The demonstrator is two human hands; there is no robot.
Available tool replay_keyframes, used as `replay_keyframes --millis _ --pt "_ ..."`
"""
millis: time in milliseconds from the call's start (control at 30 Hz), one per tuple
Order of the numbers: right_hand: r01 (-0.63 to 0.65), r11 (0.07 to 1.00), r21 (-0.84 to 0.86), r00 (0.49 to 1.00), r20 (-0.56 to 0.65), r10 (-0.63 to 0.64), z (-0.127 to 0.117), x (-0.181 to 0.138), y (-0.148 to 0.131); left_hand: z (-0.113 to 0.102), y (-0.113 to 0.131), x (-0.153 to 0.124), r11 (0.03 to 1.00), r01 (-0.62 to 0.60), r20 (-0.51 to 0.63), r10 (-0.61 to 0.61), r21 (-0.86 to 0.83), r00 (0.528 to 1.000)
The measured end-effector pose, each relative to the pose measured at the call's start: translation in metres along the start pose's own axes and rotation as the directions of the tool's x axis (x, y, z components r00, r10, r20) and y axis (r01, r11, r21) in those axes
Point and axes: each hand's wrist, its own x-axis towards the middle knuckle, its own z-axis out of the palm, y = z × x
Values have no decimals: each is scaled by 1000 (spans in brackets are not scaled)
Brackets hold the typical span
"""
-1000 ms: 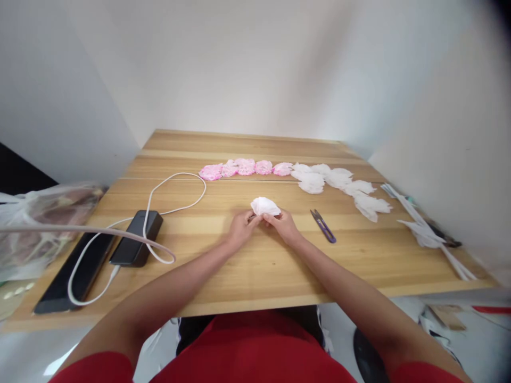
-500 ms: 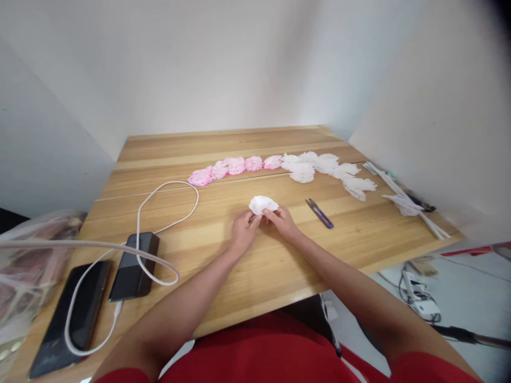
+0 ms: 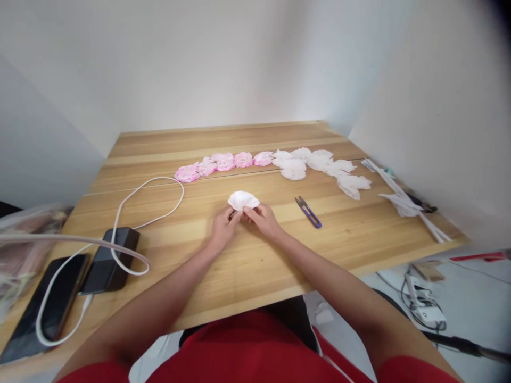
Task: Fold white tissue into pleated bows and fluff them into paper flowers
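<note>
Between my two hands is a white tissue-like flower (image 3: 243, 200), fanned out at the top and pinched at its lower edge. My left hand (image 3: 225, 226) closes on its lower left side, with thumb and fingers together. My right hand (image 3: 263, 218) grips the lower right side, thumb in front. The part under the fingertips is hidden. To the right lie purple-handled thread snips (image 3: 308, 212). Behind the hands runs a row of pink-edged flowers (image 3: 224, 161), carrying on to the right as plain white flowers (image 3: 293, 169).
At left lie a black phone (image 3: 48, 303), a black power bank (image 3: 109, 260) and a looped white cable (image 3: 120, 207). White strips (image 3: 393, 186) lie along the right edge. A plastic bag (image 3: 27, 250) is at far left, a power strip (image 3: 425, 308) on the floor.
The view has shifted, so most table things sit further left in the picture. Both hands still hold the white flower, which now appears more widely fanned.
</note>
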Motion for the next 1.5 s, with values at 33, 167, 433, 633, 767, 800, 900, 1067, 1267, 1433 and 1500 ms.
replay_keyframes --millis 33,167,433,633,767,800,900,1067,1267,1433,1500 --pt "0 1000 -1 1000 10 0 0 0 1 0 1 -1 1000 6 -5 -6 2 1000" --pt "8 1000 6 998 58 -8 -1 -1 4 1 7 -5 999 45 -8 -45 26 999" --pt "9 1000 15 980 200 -12 -9 0 10 2 16 -10 968 109 -38 -103 225 994" --pt "39 989 141 966 249 -74 -7 -4 13 3 11 -10 984 179 -230 -175 -3 957" --pt "122 987 108 975 174 -140 -21 14 11 5 11 -10 978 189 -298 -207 -88 932" --pt "173 985 20 975 139 -174 -29 25 12 5 11 -9 976 187 -299 -212 -108 930" --pt "283 889 -359 959 79 -274 -62 66 21 5 13 -7 968 179 -290 -224 -174 930" --pt "173 760 -627 985 93 -147 -103 110 46 4 14 -5 952 160 -265 -231 -262 936" --pt "231 693 -683 967 240 -86 -73 113 41 -8 17 -6 952 103 -259 -181 -288 949" --pt "419 652 -632 876 470 -108 -28 127 18 -52 39 15 964 -22 -220 -38 -266 975" --pt "490 648 -583 822 557 -121 -7 124 8 -71 48 32 965 -89 -209 37 -246 977"
